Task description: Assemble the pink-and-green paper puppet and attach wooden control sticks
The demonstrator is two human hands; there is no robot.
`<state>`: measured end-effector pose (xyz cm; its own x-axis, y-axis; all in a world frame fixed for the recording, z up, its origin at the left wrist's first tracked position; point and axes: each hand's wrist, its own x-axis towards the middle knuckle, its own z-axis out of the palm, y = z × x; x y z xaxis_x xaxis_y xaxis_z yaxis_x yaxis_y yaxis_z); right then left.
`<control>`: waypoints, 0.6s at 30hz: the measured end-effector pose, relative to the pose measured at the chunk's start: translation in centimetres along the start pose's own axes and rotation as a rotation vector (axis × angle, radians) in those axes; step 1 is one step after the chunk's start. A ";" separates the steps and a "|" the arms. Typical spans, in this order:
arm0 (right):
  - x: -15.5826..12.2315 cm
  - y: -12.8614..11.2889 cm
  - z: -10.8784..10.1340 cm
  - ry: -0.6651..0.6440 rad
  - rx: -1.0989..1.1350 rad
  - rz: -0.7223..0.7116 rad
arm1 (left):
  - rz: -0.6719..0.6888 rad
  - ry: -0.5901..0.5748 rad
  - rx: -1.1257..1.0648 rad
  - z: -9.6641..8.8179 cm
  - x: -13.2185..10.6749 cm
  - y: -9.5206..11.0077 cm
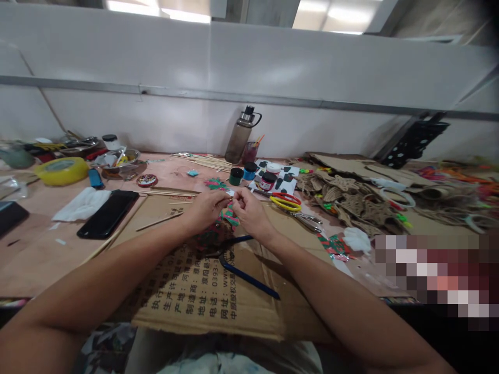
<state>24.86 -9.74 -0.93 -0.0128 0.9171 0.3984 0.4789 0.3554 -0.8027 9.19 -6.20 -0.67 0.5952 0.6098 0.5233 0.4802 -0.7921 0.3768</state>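
Observation:
Over a printed cardboard sheet [171, 311], my left hand [208, 210] and my right hand [251, 214] are close together, fingers pinched. What they hold between them is too small to make out. Green and red patterned pieces [230, 218] lie just behind and under the fingers. Below the hands rests a tool with blue handles [253, 280], its working end hard to see; it looks like pliers. A thin stick [159, 221] lies left of my left hand.
Paint jars [268, 181], scissors with red and yellow handles [286, 201] and a water bottle [237, 140] stand or lie beyond my hands. Brown woven pieces [351, 200] are piled at right. At left are a black phone [107, 215], white tissue [81, 204] and yellow tape [62, 170].

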 end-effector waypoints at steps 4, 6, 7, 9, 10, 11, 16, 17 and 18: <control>-0.2 0.0 -0.1 0.002 -0.030 -0.019 | 0.004 -0.024 0.049 -0.2 0.0 0.1; -0.3 0.2 0.0 -0.007 -0.020 -0.012 | 0.014 -0.013 0.038 -0.2 -0.1 0.0; -0.3 0.2 0.0 -0.010 -0.012 -0.010 | 0.024 -0.002 0.029 -0.2 -0.1 0.0; -0.4 0.3 0.1 -0.017 0.007 -0.009 | 0.051 0.022 0.019 -0.1 -0.2 -0.1; -0.4 0.3 0.1 -0.021 0.020 -0.010 | 0.067 0.033 0.019 -0.1 -0.3 -0.1; -0.4 0.3 0.1 -0.025 0.037 -0.009 | 0.084 0.042 0.022 -0.1 -0.3 -0.2; -0.8 -0.4 0.2 -0.055 0.194 0.069 | 0.161 0.074 0.087 -0.1 -0.5 -0.3; -0.8 -0.5 0.2 -0.062 0.241 0.096 | 0.168 0.075 0.104 -0.1 -0.5 -0.3; -0.9 -0.7 0.3 -0.069 0.289 0.126 | 0.172 0.073 0.119 -0.2 -0.5 -0.4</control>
<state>24.29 -10.74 -0.90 -0.0335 0.9636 0.2651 0.2114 0.2661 -0.9405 8.60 -6.25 -0.96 0.6284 0.4594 0.6278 0.4513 -0.8726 0.1868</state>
